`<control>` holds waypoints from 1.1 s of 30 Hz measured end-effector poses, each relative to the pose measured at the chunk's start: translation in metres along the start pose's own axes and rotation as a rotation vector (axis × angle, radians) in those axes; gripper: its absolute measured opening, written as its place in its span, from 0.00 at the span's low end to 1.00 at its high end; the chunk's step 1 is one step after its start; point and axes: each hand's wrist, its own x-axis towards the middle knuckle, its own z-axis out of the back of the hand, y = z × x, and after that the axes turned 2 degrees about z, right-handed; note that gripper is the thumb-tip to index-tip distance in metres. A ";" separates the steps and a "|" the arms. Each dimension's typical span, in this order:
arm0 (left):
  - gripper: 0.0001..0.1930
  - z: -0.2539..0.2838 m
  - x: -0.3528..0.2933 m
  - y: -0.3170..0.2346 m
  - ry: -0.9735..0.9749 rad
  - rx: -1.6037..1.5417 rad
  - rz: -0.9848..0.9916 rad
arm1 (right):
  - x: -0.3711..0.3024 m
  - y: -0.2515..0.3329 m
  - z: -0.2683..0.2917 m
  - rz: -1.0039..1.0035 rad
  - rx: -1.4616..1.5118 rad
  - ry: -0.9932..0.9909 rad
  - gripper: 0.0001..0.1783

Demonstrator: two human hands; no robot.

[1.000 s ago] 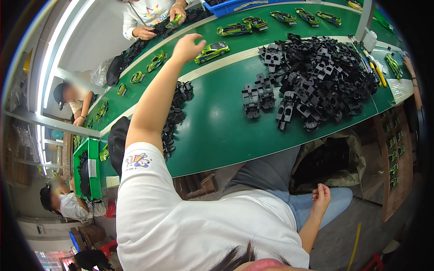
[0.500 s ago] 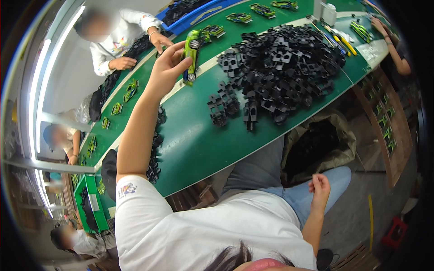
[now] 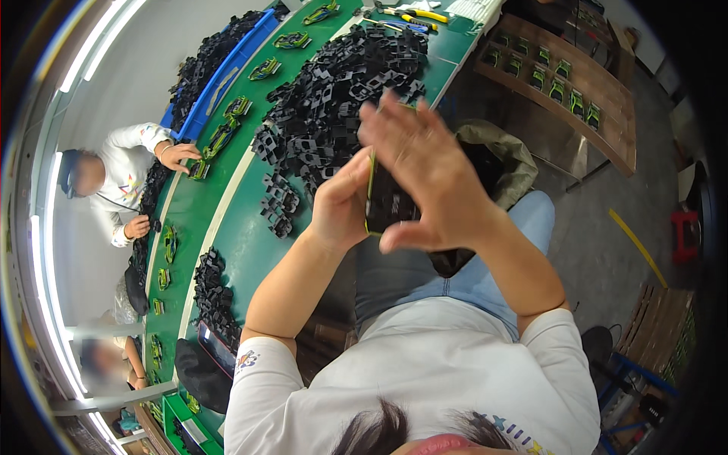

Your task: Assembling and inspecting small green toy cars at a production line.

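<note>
Beside the near edge of the green table [image 3: 244, 221], a seated worker in a white shirt holds a toy car [image 3: 390, 200] between two bare hands, above the lap. The left hand [image 3: 343, 199] grips the car's left edge with bent fingers. The right hand [image 3: 434, 173] is open and slightly blurred, its fingers spread over the car; whether its palm presses on the car cannot be told. Visible between the hands are a dark face and a thin yellow-green rim.

Just beyond, a heap of black plastic parts [image 3: 345, 95] covers much of the table, with a small cluster [image 3: 279, 206] at its near end and a second, narrower heap [image 3: 211, 292] farther left. Pliers [image 3: 426, 14] with yellow handles lie past the large heap. Across a pale strip [image 3: 224, 203], further green cars [image 3: 170, 244] stand in a row; a co-worker's hand [image 3: 179, 155] reaches to one, next to a blue bin [image 3: 224, 85] of black parts. Right of the lap, an olive sack [image 3: 520, 158] stands open.
</note>
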 end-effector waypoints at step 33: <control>0.25 0.028 0.001 0.008 0.198 0.093 0.185 | -0.030 0.037 0.024 0.147 0.335 0.059 0.48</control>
